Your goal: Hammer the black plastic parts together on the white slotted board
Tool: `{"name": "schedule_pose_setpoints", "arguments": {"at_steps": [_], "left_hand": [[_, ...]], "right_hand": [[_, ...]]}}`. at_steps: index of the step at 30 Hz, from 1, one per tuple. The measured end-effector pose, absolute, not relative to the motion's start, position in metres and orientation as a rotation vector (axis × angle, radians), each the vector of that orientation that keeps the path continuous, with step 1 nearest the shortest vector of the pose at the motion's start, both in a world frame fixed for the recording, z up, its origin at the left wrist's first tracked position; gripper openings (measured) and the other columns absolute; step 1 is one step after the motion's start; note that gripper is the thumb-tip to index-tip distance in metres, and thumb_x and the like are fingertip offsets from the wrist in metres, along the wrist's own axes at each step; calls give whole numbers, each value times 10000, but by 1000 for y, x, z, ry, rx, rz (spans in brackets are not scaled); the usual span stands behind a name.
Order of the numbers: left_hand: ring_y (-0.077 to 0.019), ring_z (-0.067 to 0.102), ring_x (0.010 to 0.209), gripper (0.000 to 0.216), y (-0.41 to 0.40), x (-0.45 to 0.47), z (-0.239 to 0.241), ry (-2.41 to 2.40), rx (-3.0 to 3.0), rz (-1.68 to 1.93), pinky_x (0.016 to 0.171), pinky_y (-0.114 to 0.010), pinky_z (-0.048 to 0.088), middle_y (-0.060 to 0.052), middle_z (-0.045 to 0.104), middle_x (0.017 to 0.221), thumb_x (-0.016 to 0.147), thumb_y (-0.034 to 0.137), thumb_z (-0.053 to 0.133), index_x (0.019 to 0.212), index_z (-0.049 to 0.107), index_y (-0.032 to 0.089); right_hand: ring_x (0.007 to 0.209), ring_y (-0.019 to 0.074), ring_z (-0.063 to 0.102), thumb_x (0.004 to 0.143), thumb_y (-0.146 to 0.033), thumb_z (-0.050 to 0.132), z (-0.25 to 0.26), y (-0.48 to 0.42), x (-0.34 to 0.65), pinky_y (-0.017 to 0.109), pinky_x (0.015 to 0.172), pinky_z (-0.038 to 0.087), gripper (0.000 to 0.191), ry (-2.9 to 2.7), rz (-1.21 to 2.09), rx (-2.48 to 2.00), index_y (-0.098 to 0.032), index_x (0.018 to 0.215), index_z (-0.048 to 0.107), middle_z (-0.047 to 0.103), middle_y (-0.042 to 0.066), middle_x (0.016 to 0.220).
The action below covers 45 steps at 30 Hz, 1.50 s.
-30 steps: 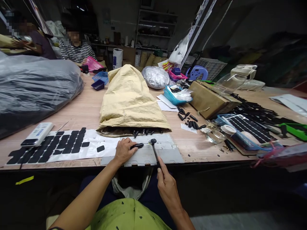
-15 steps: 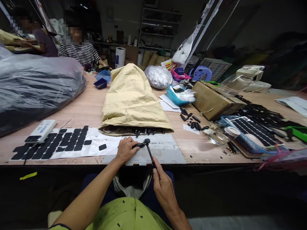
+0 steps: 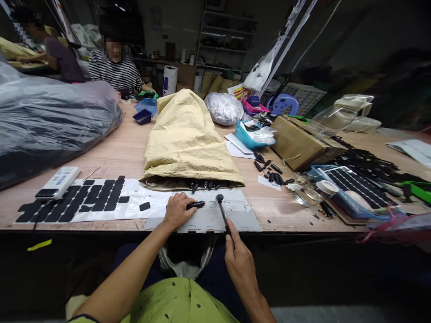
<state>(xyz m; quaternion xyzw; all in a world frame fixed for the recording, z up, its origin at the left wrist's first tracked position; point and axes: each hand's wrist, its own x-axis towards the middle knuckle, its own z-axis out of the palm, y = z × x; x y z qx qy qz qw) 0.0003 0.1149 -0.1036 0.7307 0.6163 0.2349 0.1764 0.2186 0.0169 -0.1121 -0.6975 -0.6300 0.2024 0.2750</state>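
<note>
1. Hammer [image 3: 220, 202]: we have it by its handle in our right hand [image 3: 239, 256], fingers wrapped round the grip. Its round dark head is above or on the grey board [image 3: 237, 211] at the table's near edge; we cannot tell whether it touches.
2. Slim black part [image 3: 196, 204]: our left hand [image 3: 178, 210] grasps it at its left end, low over the same board. Its free end points right, toward the hammer head, with a gap between the two. Both of our hands are therefore occupied.
3. Yellow woven sack [image 3: 188, 143]: lies just beyond our hands, mouth toward us; we note several small black pieces [image 3: 206, 185] at the opening.
4. White sheet [image 3: 133, 211]: to the left of our hands, carrying rows of rounded black patches [image 3: 109, 193]. A white case [image 3: 59, 183] with a black end rests over its left part, a thin rod [image 3: 92, 172] near it.
5. Loose black parts [image 3: 274, 177]: a scattered group on the table [image 3: 117, 148], right of the sack, near a cardboard box [image 3: 299, 141] and a blue basket [image 3: 247, 141].
6. Far left: we record a person in a striped top [image 3: 116, 72], seated beyond a large grey plastic bag [image 3: 57, 121].
</note>
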Motion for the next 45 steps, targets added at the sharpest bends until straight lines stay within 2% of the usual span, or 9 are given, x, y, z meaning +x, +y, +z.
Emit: {"name": "schedule_pose_setpoints", "arguments": {"at_steps": [4,9,14,18,25,34,40,43,45], "left_hand": [[-210,542,940,236,114,1,-105,1741,2089,673,831,-352,381,-23,647,939,800,365,707,1015,734,272],[-211,533,941,217,115,0,-102,1739,2067,648,830,-358,375,-21,640,930,814,354,693,1008,744,272],[-211,525,936,175,110,-5,-93,1615,2068,592,858,-381,364,-12,637,949,765,367,731,925,769,308],[-245,506,1038,146,89,-12,-92,1472,2108,573,942,-431,351,-12,625,1073,717,362,778,862,779,343],[-289,462,1170,296,54,-15,-106,1466,2240,690,1022,-464,350,-33,574,1251,668,255,810,946,767,347],[-307,461,1167,252,41,-15,-114,1418,2435,849,994,-483,361,-40,554,1312,735,253,747,969,760,347],[-328,446,1201,263,28,-14,-119,1365,2532,719,1023,-528,337,-59,529,1368,754,267,723,1008,746,331],[-326,461,1190,228,32,-8,-113,1412,2450,778,1019,-512,355,-60,562,1324,729,310,747,957,746,307],[-294,520,1099,197,44,-3,-104,1501,2350,861,962,-464,405,-76,628,1187,762,342,721,946,737,274]], "right_hand": [[973,221,710,965,-346,339,-114,20,227,288,733,559,509,-1699,477,-2038,-288,1459,446,678,63,1245],[882,223,720,980,-335,319,-120,18,221,279,652,528,513,-1708,438,-2099,-295,1485,401,723,74,1132],[898,210,711,985,-314,306,-123,18,218,272,657,523,508,-1722,393,-2078,-297,1484,401,686,54,1225],[883,206,711,981,-307,308,-125,18,218,267,649,526,511,-1724,375,-2042,-281,1481,409,691,57,1212],[890,199,709,977,-303,325,-126,19,219,265,677,537,511,-1714,385,-2016,-283,1480,411,695,68,1200],[940,201,705,974,-285,319,-128,19,219,267,688,553,514,-1727,366,-2009,-274,1481,404,666,58,1263],[881,193,713,975,-277,324,-125,18,220,250,629,543,511,-1735,354,-2019,-278,1479,408,696,62,1202],[889,189,715,974,-279,320,-125,18,220,237,623,539,508,-1741,333,-2006,-273,1472,422,692,59,1214],[889,188,716,975,-283,314,-126,18,220,235,626,541,508,-1743,326,-2003,-270,1470,427,696,57,1204]]}}
